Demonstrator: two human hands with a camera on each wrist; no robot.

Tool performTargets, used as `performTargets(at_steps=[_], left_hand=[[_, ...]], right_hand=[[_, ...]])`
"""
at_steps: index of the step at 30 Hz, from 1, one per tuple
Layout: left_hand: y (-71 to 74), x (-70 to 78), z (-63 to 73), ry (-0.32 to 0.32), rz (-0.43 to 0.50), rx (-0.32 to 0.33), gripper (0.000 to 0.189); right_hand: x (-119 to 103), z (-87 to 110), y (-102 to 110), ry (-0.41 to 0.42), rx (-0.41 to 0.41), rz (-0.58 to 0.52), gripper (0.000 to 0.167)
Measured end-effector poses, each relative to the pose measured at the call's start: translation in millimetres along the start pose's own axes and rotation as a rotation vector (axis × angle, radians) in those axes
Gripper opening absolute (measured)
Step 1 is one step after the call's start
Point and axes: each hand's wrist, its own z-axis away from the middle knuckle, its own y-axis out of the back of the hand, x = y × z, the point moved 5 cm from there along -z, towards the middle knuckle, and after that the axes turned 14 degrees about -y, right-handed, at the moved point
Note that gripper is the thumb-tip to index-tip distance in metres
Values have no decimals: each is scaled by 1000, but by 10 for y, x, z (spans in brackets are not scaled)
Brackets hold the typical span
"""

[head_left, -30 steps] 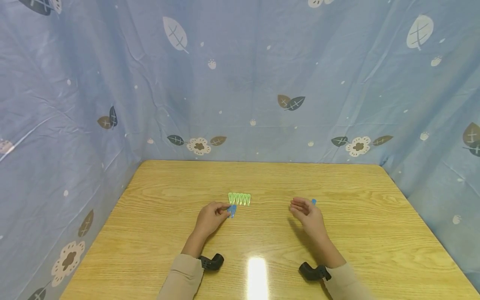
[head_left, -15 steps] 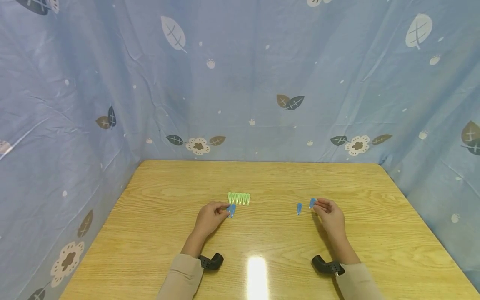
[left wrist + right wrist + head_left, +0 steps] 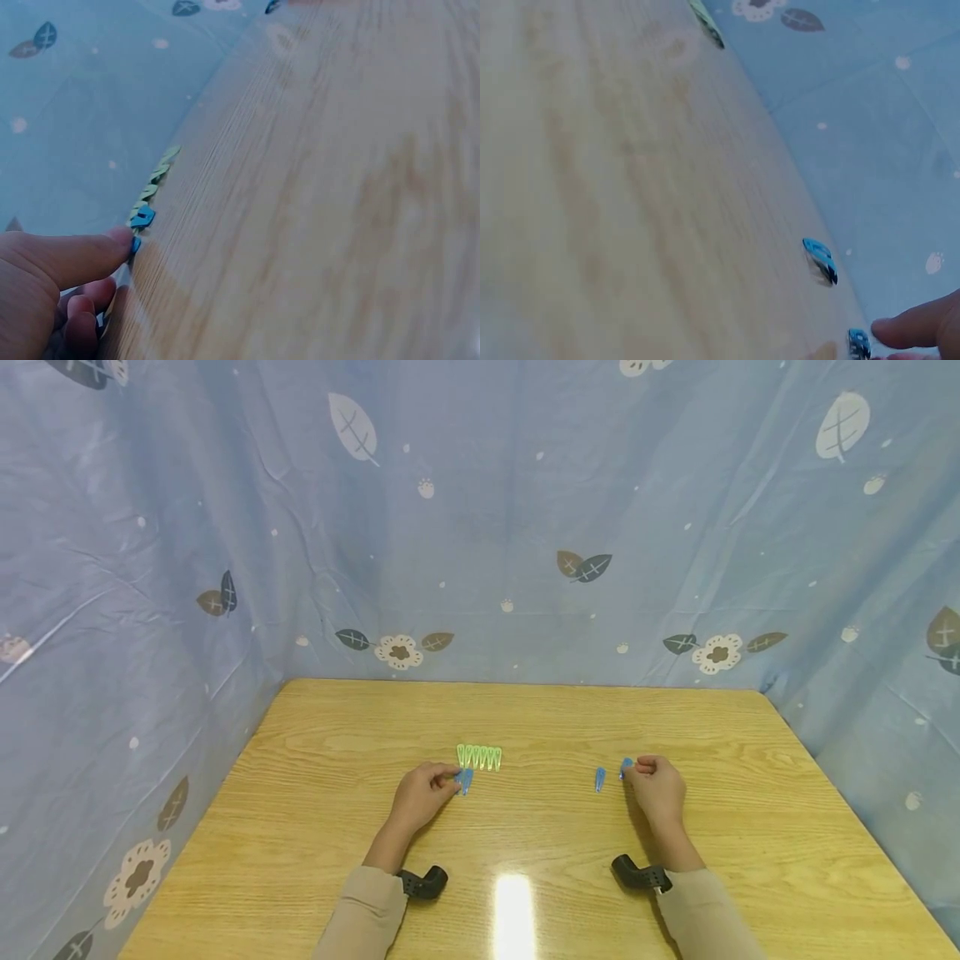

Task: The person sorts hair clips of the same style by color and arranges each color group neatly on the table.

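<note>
Side by side on the wooden table lies a row of several green snap hair clips (image 3: 480,757). Just below its left end, a blue hair clip (image 3: 467,782) lies beside another one, partly covered by my left hand (image 3: 422,795). That hand pinches the covered blue clip (image 3: 136,245) between thumb and fingers. Over to the right, my right hand (image 3: 657,790) has thumb and forefinger at a blue hair clip (image 3: 626,767), seen also as a blue clip (image 3: 859,343) in the right wrist view. Left of it, a single blue clip (image 3: 600,779) lies apart.
A blue patterned curtain (image 3: 510,527) hangs behind the table (image 3: 540,835) and along both sides. Black camera mounts sit on the left wrist (image 3: 424,883) and the right wrist (image 3: 637,872). A bright glare spot lies at the front middle.
My right hand has moved right, from above the single blue clip to the farther blue clip, uncovering the first. My left hand stays at the clips below the green row.
</note>
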Motion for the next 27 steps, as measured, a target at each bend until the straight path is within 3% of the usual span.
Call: performTargets(at_steps=[5,11,19,27], left_hand=[[-4,4,-2,-23,-3,6,24],[-7,6,2,-31,0,9,24],[-9,0,3,-28,5,15,24],[-14,-7,4,-24,12,17,24]], right_hand=[[-69,-19,-46,61,11,90,32],[-100,-5,-68,94,12,103,30],[-42,5,-52,53,16,33,29],[38,-27,-57,-15,-19,-134,29]])
